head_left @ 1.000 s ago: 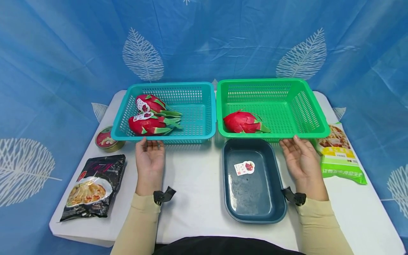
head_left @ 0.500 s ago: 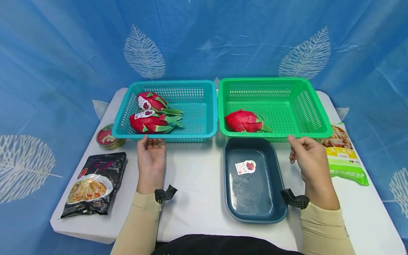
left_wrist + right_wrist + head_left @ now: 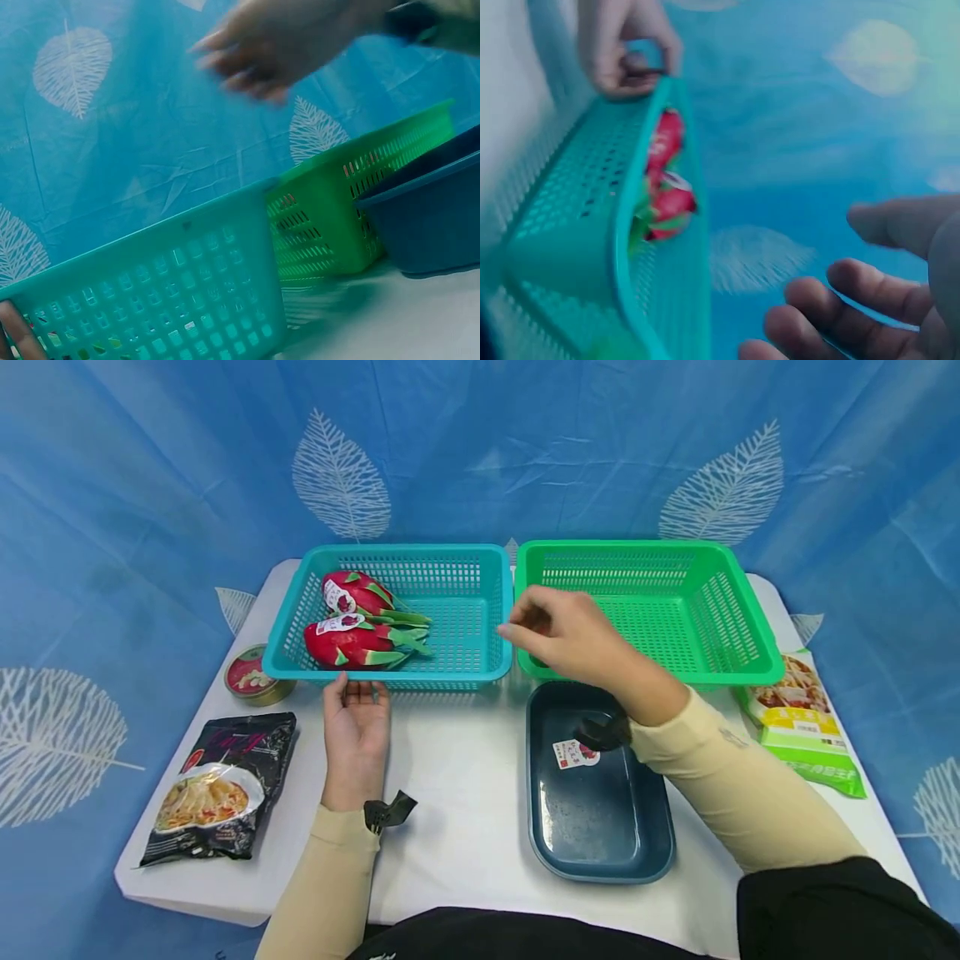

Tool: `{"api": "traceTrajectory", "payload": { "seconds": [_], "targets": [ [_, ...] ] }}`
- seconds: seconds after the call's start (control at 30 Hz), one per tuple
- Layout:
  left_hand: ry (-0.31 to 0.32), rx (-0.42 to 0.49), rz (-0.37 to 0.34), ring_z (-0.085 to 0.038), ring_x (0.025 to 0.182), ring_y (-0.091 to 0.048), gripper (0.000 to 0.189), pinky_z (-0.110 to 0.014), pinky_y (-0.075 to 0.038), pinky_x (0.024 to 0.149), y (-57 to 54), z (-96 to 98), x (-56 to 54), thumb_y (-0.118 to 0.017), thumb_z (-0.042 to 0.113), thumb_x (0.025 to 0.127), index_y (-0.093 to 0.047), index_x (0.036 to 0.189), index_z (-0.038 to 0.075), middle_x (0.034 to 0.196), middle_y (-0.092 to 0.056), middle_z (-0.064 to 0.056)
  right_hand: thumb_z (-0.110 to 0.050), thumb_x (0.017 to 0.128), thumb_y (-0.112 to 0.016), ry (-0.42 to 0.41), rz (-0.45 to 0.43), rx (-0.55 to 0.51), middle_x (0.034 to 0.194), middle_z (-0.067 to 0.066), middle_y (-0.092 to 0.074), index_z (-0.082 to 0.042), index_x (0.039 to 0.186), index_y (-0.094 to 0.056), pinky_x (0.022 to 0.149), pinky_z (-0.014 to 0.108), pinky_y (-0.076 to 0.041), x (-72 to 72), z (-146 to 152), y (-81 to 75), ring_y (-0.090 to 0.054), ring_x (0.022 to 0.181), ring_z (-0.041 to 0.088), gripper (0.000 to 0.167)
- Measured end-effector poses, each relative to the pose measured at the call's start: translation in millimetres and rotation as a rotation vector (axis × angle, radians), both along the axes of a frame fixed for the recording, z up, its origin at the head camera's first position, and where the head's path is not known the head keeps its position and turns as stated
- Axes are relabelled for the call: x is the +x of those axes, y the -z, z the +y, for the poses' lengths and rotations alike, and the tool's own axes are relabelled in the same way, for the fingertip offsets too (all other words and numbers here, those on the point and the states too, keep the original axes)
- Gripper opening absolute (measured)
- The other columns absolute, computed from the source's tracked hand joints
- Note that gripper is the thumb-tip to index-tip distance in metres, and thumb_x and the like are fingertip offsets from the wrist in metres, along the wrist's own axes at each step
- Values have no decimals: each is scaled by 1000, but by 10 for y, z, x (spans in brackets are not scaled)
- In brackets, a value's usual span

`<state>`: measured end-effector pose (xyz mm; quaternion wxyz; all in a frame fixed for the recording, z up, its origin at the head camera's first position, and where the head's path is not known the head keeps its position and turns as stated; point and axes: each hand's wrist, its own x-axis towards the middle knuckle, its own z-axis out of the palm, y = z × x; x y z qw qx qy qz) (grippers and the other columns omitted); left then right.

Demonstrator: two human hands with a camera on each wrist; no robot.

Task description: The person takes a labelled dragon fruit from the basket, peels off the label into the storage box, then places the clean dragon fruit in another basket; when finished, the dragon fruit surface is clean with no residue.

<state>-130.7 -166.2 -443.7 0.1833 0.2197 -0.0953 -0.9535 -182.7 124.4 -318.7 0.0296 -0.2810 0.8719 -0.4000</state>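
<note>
My left hand [image 3: 356,743] grips the front rim of the teal basket [image 3: 459,635], thumb on top and fingers below; the right wrist view shows this pinch too. Two red dragon fruits [image 3: 341,643] with white labels lie at that basket's left end, leaves pointing right. My right hand [image 3: 573,631] is in the air over the gap between the teal basket and the green basket [image 3: 667,631]. Its fingers are loosely bent with nothing between them, and they look spread in the right wrist view. The dragon fruit in the green basket is hidden behind this hand.
In front of the green basket stands a dark blue tray [image 3: 588,835] with a dragon fruit label [image 3: 573,754] inside. To the left are a round tin [image 3: 255,677] and a black noodle packet [image 3: 221,789]. A green and yellow food packet [image 3: 806,722] lies at the right.
My right hand has left the green basket's front rim and swung up and left over the baskets toward the teal one. My left hand has stayed at the teal rim.
</note>
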Motion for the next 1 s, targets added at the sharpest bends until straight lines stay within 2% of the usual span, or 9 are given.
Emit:
{"api": "traceTrajectory", "payload": {
  "seconds": [0.1,0.2,0.27,0.37,0.47,0.57,0.73,0.87,1.0],
  "targets": [
    [8,-6,12,-18,99,-53,33,-31,-54,82,-6,22,-25,-64,9,105,-43,131,9,110,-51,-7,-27,104,-71,-148,19,103,100,0,-69,-8,114,-67,79,36,-52,-265,-456,14,-63,86,16,22],
    [21,-12,18,-19,99,-53,31,-31,-54,84,-8,56,-49,-64,10,106,-44,130,7,109,-51,-7,-29,104,-71,-228,-4,213,104,2,-68,-7,120,-65,84,35,-51,-519,-866,46,-63,91,16,28],
    [26,-8,14,-18,100,-54,35,-31,-55,84,-6,66,-50,-65,10,105,-44,132,8,110,-51,-7,-31,105,-69,-263,-56,277,110,2,-67,-6,127,-64,87,35,-51,-691,-1102,94,-62,96,16,34],
    [22,20,0,-18,100,-53,37,-31,-55,84,9,52,-23,-66,10,105,-43,134,9,110,-52,-7,-33,107,-66,-302,-166,360,126,6,-63,-5,138,-59,95,35,-50,-931,-1383,215,-59,114,19,43],
    [2,48,-18,-18,99,-53,34,-31,-55,83,33,34,18,-67,10,105,-44,130,9,109,-52,-7,-33,109,-62,-328,-259,450,144,9,-56,-5,147,-54,102,36,-48,-1105,-1562,353,-54,129,23,48],
    [-4,61,-26,-19,98,-53,31,-32,-55,82,50,28,43,-67,10,105,-45,126,8,108,-51,-7,-32,110,-59,-343,-316,540,156,11,-48,-5,153,-50,103,38,-47,-1190,-1644,461,-51,133,25,52],
    [23,44,-28,-18,97,-53,32,-31,-54,84,42,30,47,-67,10,105,-44,126,10,108,-51,-6,-34,111,-58,-359,-332,625,163,9,-40,-9,157,-48,111,39,-42,-1233,-1683,547,-42,145,25,54],
    [15,42,-28,-18,97,-54,34,-31,-54,84,20,16,34,-68,10,104,-44,128,10,108,-52,-6,-32,109,-61,-404,-290,561,158,7,-46,-11,153,-53,108,35,-44,-1228,-1753,570,-46,141,23,49],
    [7,33,-15,-18,98,-53,34,-31,-54,85,9,-2,25,-67,11,105,-44,130,10,109,-51,-6,-31,106,-67,-433,-236,464,139,10,-59,-6,144,-59,94,33,-51,-1208,-1844,588,-58,120,22,46]
  ]
}}
